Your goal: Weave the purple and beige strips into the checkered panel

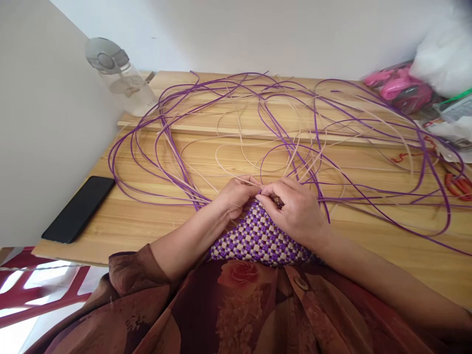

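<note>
A purple and beige woven piece (258, 236) in a checkered pattern lies against my body at the table's front edge. Long purple and beige weaving strands (177, 157) fan out from it in loose loops over the table. At its upper edge, my left hand (238, 194) pinches with thumb and forefinger. Close beside it, my right hand (295, 204) pinches at the same spot, fingertips nearly touching the left ones. Which strand lies between the fingertips is hard to make out, and the fingers partly hide the weave's top edge.
A black phone (79, 209) lies at the left table edge. Behind it stands a clear bottle with a grey lid (121, 76). Orange-handled scissors (458, 187) and pink bundles in plastic (401, 88) are on the right. A raised wooden ledge (206, 132) runs along the back.
</note>
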Tool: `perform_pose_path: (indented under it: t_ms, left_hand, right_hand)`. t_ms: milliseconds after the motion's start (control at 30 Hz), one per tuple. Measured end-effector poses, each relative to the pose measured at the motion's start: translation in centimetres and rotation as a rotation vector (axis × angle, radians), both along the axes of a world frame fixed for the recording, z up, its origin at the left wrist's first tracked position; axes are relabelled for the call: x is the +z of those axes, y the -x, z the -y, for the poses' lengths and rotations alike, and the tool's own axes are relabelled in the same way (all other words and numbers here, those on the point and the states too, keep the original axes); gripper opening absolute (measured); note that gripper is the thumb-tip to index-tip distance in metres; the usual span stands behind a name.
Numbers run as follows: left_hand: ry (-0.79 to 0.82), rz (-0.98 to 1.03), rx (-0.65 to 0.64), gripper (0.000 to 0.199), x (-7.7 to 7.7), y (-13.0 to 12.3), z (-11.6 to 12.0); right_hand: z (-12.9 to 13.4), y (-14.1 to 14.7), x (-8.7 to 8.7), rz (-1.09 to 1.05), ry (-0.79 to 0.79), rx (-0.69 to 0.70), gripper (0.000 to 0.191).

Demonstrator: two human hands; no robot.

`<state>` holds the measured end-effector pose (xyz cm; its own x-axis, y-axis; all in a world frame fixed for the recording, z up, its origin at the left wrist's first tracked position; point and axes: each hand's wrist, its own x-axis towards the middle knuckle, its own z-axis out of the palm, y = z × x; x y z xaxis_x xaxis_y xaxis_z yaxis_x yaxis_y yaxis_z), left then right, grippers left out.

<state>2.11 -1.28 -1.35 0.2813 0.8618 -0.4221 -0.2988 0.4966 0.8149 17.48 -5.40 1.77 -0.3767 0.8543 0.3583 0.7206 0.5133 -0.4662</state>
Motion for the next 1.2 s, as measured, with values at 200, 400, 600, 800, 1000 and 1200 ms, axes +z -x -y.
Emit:
perform_pose_path:
  t_ms: [200,400,600,800,1000,1200]
  left_hand:
    - [-0.018,-0.002,-0.031,0.031,0.3,0.1,0.1]
    - [-0.056,-0.028,-0.036,0.029,0.6,0.3,0.1]
    - [-0.141,-0.067,-0.05,0.031,1.1,0.5,0.2]
    - [-0.224,-0.047,-0.21,0.032,1.4,1.6,-0.5]
    - [-0.305,-0.033,-0.182,0.033,0.8,1.4,-0.5]
    - [-0.321,-0.064,-0.209,0.032,1.1,1.2,0.0]
  right_hand:
    - [3.1,-1.7,1.1,-0.123,0.378,0.084,0.012]
    - [2.3,-1.4,-0.3,-0.166,0.046,0.102,0.007]
    - [1.9,-0.9,-0.4,-0.119,-0.034,0.062,0.011]
    - [1.3,-0.8,-0.8,-0.083,-0.186,0.111,0.013]
    - [1.2,-0.3,-0.8,-0.107,-0.145,0.095,0.01]
    - [3.0,0.1,-0.1,-0.229,0.078,0.12,0.008]
